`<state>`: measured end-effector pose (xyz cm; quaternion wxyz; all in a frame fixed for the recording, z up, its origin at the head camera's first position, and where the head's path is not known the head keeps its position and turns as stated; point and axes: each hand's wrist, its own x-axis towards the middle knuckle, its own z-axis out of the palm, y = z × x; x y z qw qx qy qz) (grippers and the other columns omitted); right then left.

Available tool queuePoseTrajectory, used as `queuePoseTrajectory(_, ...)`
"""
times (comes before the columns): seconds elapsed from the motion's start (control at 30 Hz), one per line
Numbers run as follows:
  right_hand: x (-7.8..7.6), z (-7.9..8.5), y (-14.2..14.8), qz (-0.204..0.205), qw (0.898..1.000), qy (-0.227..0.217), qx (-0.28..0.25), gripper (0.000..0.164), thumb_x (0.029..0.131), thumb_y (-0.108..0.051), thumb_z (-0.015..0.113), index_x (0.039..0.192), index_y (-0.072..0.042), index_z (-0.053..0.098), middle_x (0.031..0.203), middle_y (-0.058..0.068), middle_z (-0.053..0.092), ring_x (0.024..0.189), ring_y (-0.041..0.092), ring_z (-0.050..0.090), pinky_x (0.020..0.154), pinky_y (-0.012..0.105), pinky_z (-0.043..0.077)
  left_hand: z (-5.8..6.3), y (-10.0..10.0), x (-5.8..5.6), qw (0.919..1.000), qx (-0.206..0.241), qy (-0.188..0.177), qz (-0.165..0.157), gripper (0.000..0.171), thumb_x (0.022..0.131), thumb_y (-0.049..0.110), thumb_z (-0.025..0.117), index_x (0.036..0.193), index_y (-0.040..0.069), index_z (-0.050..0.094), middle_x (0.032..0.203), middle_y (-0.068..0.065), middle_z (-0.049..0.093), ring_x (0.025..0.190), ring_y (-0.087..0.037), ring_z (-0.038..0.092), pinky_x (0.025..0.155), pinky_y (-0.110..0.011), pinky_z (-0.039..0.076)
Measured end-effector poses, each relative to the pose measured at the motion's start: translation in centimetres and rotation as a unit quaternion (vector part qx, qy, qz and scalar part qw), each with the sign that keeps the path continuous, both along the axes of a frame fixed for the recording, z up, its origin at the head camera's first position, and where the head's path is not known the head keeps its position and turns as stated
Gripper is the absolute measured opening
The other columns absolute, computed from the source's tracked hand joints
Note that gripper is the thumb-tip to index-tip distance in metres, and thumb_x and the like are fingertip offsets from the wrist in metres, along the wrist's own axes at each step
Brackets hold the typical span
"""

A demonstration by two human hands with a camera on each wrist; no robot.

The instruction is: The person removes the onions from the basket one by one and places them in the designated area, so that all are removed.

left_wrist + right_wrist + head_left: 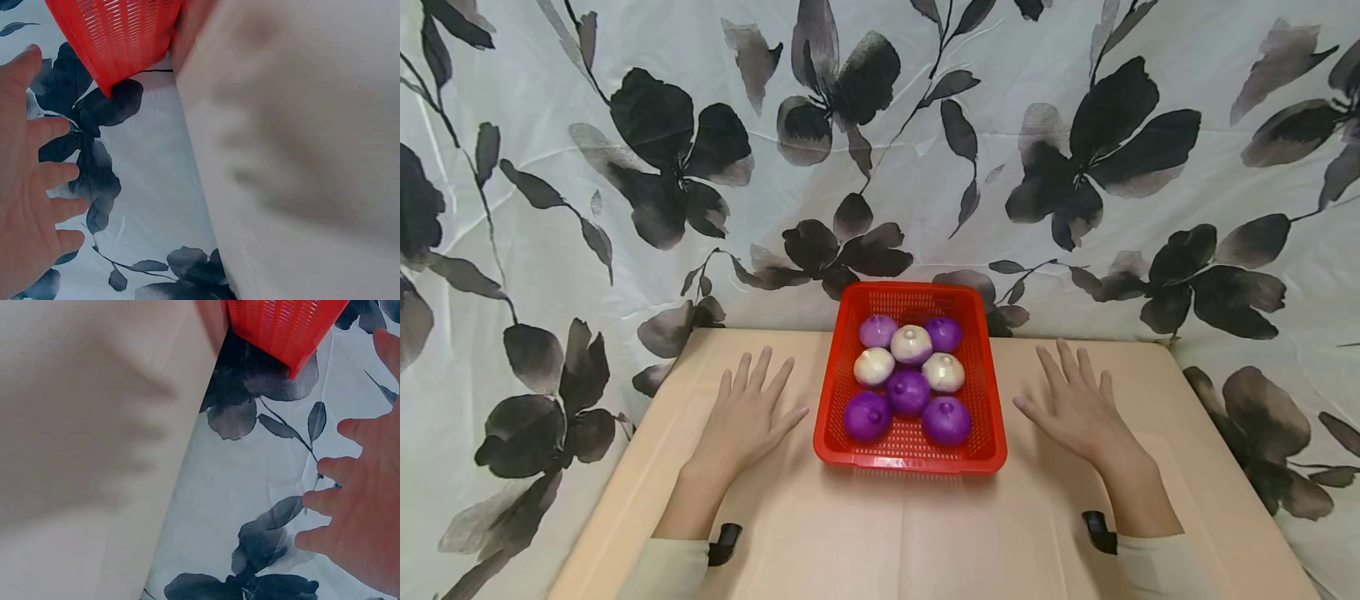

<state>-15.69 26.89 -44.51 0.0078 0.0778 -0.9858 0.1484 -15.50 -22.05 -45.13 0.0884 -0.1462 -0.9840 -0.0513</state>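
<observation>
A red plastic basket (pixel 910 461) stands at the middle of the table, holding several glossy round things. Some are deep purple balls (pixel 907 393) with a small nub on top; three are white-topped balls (pixel 943 372) with purple showing on at least one. They look like onions or turnips. My left hand (pixel 747 421) is to the left of the basket, fingers straight and spread, holding nothing. On the other side, my right hand (pixel 1078 412) is likewise spread and bare. Both hands cast shadows on the tabletop, and in the wrist views each palm shows apart from it.
The light wood-coloured table (pixel 902 542) has its back edge just behind the basket. Beyond hangs a white cloth (pixel 955 192) printed with dark flowers, reaching down both sides. Each wrist wears a black strap (pixel 725 544) beside a pale sleeve (pixel 662 571).
</observation>
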Motion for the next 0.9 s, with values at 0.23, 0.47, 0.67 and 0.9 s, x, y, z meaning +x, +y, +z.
queuePoseTrajectory(0.23, -0.5, 0.5, -0.2, 0.020, 1.000, 0.004, -0.002, 0.096, 0.097, -0.066, 0.052, 0.166, -0.009, 0.017, 0.171, 0.026, 0.005, 0.154, 0.058, 0.005, 0.113, 0.085, 0.001, 0.3, 0.3, -0.8, 0.9998, 0.009, -0.010, -0.017, 0.079, 0.099, 0.058, 0.054, 0.163, 0.016, 0.033, 0.169, -0.024, 0.022, 0.153, -0.053, 0.020, 0.121, -0.073, 0.019)
queuePoseTrajectory(0.47, -1.5, 0.8, -0.5, 0.046, 0.999, 0.007, -0.020, 0.094, 0.098, -0.063, 0.054, 0.166, -0.011, 0.018, 0.171, 0.026, 0.008, 0.154, 0.057, 0.006, 0.114, 0.084, 0.003, 0.5, 1.0, -1.5, 0.9990, 0.025, -0.006, -0.036, 0.075, 0.101, 0.054, 0.054, 0.162, 0.015, 0.035, 0.168, -0.024, 0.023, 0.153, -0.053, 0.022, 0.121, -0.072, 0.022)
queuePoseTrajectory(0.67, -2.0, 1.1, -0.8, 0.064, 0.997, 0.002, -0.036, 0.091, 0.098, -0.057, 0.058, 0.167, -0.014, 0.017, 0.172, 0.023, 0.007, 0.156, 0.052, 0.004, 0.116, 0.082, 0.003, 1.0, 1.7, -2.3, 0.9985, 0.022, -0.013, -0.049, 0.078, 0.101, 0.058, 0.052, 0.163, 0.016, 0.032, 0.169, -0.023, 0.022, 0.154, -0.050, 0.022, 0.123, -0.070, 0.021)
queuePoseTrajectory(0.9, -2.2, 1.1, -1.6, 0.091, 0.993, 0.000, -0.071, 0.091, 0.096, -0.060, 0.060, 0.167, -0.018, 0.020, 0.173, 0.019, 0.010, 0.158, 0.048, 0.006, 0.117, 0.081, 0.004, 0.9, 2.9, -3.1, 0.9958, 0.043, -0.008, -0.080, 0.077, 0.100, 0.052, 0.057, 0.161, 0.010, 0.036, 0.166, -0.027, 0.028, 0.150, -0.052, 0.031, 0.121, -0.066, 0.030)
